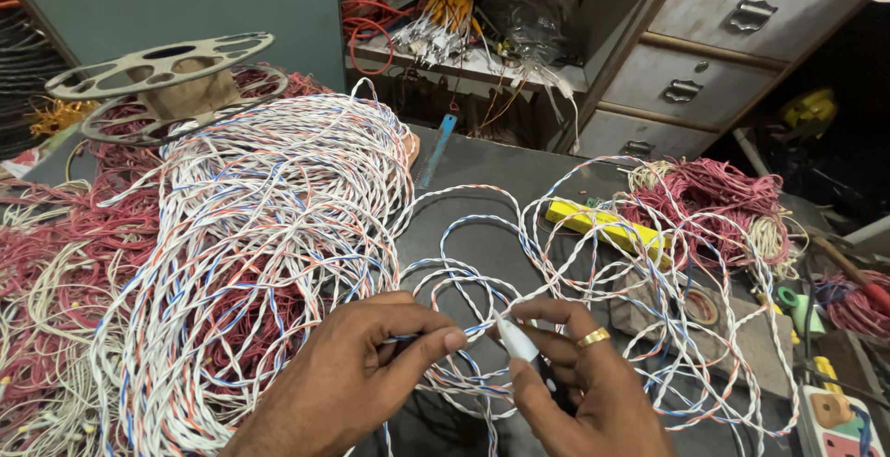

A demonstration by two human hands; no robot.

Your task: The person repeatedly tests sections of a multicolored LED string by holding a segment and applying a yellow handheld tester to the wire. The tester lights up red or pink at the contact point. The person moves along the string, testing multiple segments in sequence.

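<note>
Both hands [464, 364] pinch twisted wire [473, 332] between them, right perhaps gripping a tool [517, 341].

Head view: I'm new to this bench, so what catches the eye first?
A big heap of twisted white, blue and orange wire fills the left of the dark tabletop. At the bottom, the left hand pinches a strand while the right hand holds a white-tipped tool. An empty grey plastic spool sits upper left.
</note>
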